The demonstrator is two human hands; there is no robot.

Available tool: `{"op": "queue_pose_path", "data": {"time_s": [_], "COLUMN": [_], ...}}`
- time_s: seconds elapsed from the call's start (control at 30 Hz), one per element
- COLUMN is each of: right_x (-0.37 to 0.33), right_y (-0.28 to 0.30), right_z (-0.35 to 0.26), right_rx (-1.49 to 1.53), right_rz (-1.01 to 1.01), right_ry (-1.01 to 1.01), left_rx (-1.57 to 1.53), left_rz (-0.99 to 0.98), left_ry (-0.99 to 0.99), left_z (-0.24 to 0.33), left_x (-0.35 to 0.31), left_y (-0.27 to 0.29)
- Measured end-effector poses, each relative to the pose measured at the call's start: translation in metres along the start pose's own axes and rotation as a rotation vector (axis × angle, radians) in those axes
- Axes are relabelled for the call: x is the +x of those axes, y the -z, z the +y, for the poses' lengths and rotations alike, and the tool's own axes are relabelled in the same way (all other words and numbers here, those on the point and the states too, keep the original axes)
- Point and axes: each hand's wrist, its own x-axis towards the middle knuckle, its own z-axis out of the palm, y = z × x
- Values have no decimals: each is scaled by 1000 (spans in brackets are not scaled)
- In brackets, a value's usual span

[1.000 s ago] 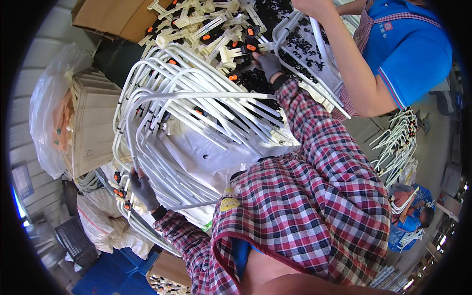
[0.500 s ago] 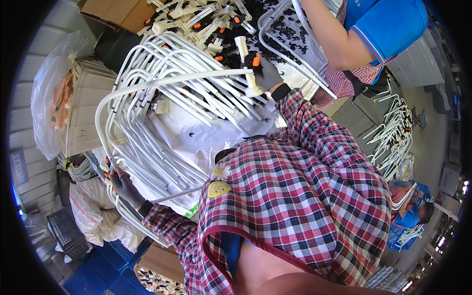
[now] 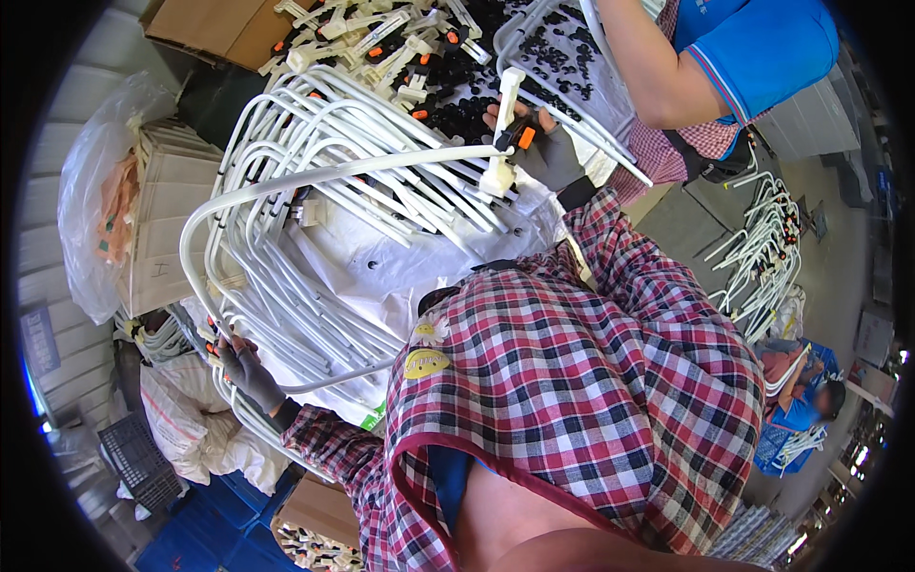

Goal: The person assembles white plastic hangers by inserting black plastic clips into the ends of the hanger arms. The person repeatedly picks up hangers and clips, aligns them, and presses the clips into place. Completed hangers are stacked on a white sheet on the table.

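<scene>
Tubing of this bent white tube (image 3: 286, 181) looks light but stiff and springy, so left hand (image 3: 246, 370) and right hand (image 3: 538, 143) clasp its two ends firmly.

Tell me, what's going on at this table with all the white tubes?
A person in grey gloves holds one long bent white tube over a heap of similar tubes. The right hand grips a white fitting with an orange part at the tube's end; the left hand holds its other end. A co-worker in blue stands opposite.
</scene>
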Motion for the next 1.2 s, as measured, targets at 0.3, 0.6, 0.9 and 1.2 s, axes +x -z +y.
{"op": "queue_pose_path", "data": {"time_s": [0.3, 0.6, 0.9, 1.2], "right_x": [-19, 123, 202, 146], "right_y": [-27, -202, -192, 46], "right_z": [-18, -32, -18, -23], "right_rx": [-554, -1229, -1099, -2425], "right_rz": [-48, -266, -946, -221], "right_ry": [-294, 127, -100, 27], "left_rx": [45, -8, 19, -81], "left_rz": [-71, -471, -908, -383], "left_ry": [34, -166, 61, 189], "left_z": [19, 120, 144, 88], "left_x": [4, 25, 60, 53], "left_y": [-17, -157, -228, -128]}}
